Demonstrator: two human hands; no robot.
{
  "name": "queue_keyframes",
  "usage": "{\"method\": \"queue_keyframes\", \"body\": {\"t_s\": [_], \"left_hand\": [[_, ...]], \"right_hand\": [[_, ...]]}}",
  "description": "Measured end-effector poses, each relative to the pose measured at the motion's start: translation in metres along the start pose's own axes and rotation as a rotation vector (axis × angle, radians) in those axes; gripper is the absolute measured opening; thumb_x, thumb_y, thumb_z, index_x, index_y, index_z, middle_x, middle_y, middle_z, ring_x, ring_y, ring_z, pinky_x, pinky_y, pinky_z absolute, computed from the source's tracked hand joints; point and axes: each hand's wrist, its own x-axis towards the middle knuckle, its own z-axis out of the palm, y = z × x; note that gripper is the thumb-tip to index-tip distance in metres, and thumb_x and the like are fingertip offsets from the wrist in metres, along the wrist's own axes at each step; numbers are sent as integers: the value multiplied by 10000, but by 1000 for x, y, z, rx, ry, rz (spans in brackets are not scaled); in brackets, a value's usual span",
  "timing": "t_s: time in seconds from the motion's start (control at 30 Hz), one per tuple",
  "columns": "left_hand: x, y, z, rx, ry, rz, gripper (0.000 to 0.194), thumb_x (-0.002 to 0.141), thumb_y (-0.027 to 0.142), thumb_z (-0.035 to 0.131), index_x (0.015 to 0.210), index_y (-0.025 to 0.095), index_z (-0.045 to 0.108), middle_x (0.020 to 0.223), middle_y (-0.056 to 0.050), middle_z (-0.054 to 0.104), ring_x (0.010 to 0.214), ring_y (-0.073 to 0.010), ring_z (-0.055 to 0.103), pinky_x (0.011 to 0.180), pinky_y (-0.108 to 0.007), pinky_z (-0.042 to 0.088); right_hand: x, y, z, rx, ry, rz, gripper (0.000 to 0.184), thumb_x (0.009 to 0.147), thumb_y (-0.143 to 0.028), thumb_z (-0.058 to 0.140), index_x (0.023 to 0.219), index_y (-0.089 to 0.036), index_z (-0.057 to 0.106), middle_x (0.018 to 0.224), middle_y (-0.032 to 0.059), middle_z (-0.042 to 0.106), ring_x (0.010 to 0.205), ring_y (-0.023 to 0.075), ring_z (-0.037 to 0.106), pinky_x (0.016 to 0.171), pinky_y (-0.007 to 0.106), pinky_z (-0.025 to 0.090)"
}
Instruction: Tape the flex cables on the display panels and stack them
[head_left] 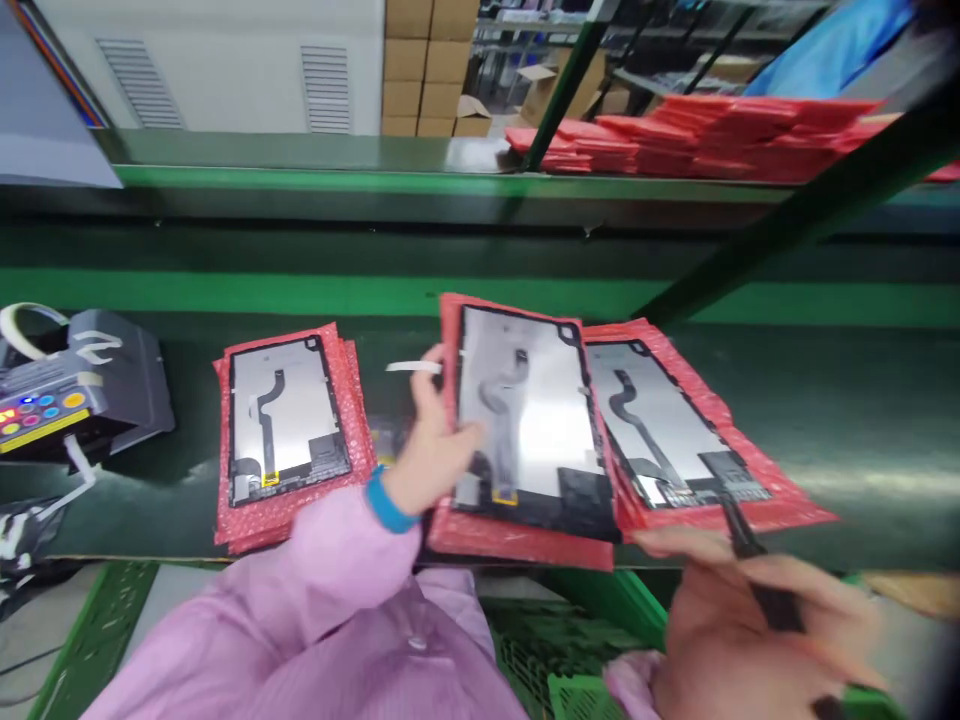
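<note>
My left hand [439, 462] is closed on the left edge of the middle tablet screen panel [551, 400], its thumb over the panel's face and its other fingers partly hidden at the edge. That panel lies back side up on a red bubble-wrap pouch [525, 545] and looks slightly raised. A thin white strip [412, 367] shows at my left fingers; whether they grip it, I cannot tell. My right hand [757, 630], blurred, is closed around black tweezers [742, 530] whose tips reach the lower edge of the right-hand screen panel [660, 420]. This panel rests on red bubble wrap.
Another screen panel [289, 420] lies on red pouches at the left of the dark green bench [187, 520]. Further left stands a grey tape dispenser-like machine [112, 370] with coloured buttons. Red pouches [720, 135] fill the shelf behind a slanted green post [810, 200]. Green crates [585, 695] sit below.
</note>
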Motion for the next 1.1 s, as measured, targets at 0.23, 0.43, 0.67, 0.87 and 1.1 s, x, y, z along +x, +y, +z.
{"method": "queue_keyframes", "body": {"t_s": [0.23, 0.43, 0.67, 0.87, 1.1], "left_hand": [[-61, 64, -167, 234, 463, -150, 981, 790, 238, 752, 1554, 312, 140, 1561, -112, 516, 1422, -304, 550, 1225, -558, 396], [-73, 54, -205, 280, 592, -345, 1075, 722, 244, 787, 1566, 288, 123, 1286, -100, 700, 1059, -280, 751, 999, -552, 587], [-83, 32, -230, 752, 580, -74, 899, 735, 340, 828, 1440, 240, 279, 1388, -182, 600, 1250, -326, 645, 1065, -553, 549], [-98, 8, -233, 571, 503, -95, 819, 878, 382, 738, 1477, 280, 187, 1640, -204, 383, 1482, -324, 481, 1253, -616, 337], [-101, -6, -228, 532, 427, -40, 738, 968, 405, 669, 1486, 306, 154, 1638, -188, 409, 1491, -285, 479, 1282, -613, 254]], "right_hand": [[12, 54, 71, -1, -191, 398, 428, 836, -627, 719, 1001, -234, 676, 698, -3, 661, 706, 195, 681, 698, 344, 536], [14, 83, 98, -59, -236, 498, 518, 651, -629, 872, 826, -211, 620, 660, -3, 671, 452, 108, 528, 411, 238, 404], [5, 70, 123, -112, -280, 488, 529, 674, -655, 852, 810, -206, 607, 654, 0, 686, 408, 87, 502, 381, 222, 407], [4, 70, 128, -205, -271, 479, 485, 747, -628, 817, 814, -218, 566, 632, -31, 656, 381, 77, 487, 358, 204, 387], [7, 67, 130, -188, -259, 547, 517, 691, -641, 849, 722, -201, 580, 586, -22, 641, 358, 53, 415, 323, 175, 270]]}}
